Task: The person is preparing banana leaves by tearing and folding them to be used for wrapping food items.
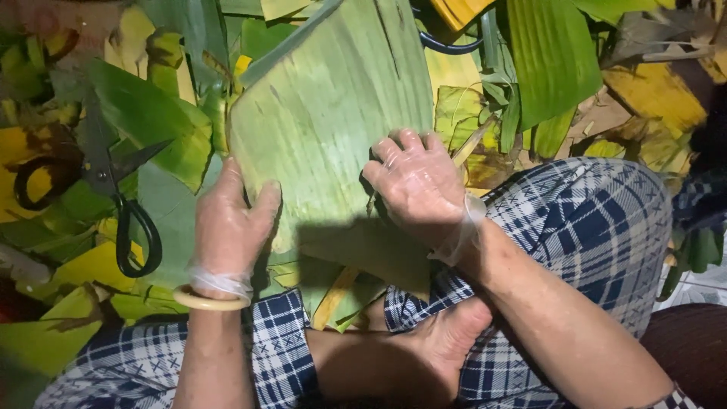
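A large pale-green banana leaf piece (pixel 326 113) lies in front of me over my lap. My left hand (pixel 229 220), in a thin clear glove with a pale bangle at the wrist, grips the leaf's left edge. In the same kind of glove, my right hand (pixel 416 185) presses on the leaf's right side with fingers curled over its edge. Both hands hold the same leaf. My crossed legs in blue-and-white checked trousers (pixel 591 227) are below, with a bare foot (pixel 447 341) between them.
Black-handled scissors (pixel 121 204) lie open on the leaves at the left. Green and yellowed leaf scraps (pixel 553 68) cover the ground all around. A dark curved handle (pixel 447 44) shows at the top behind the leaf.
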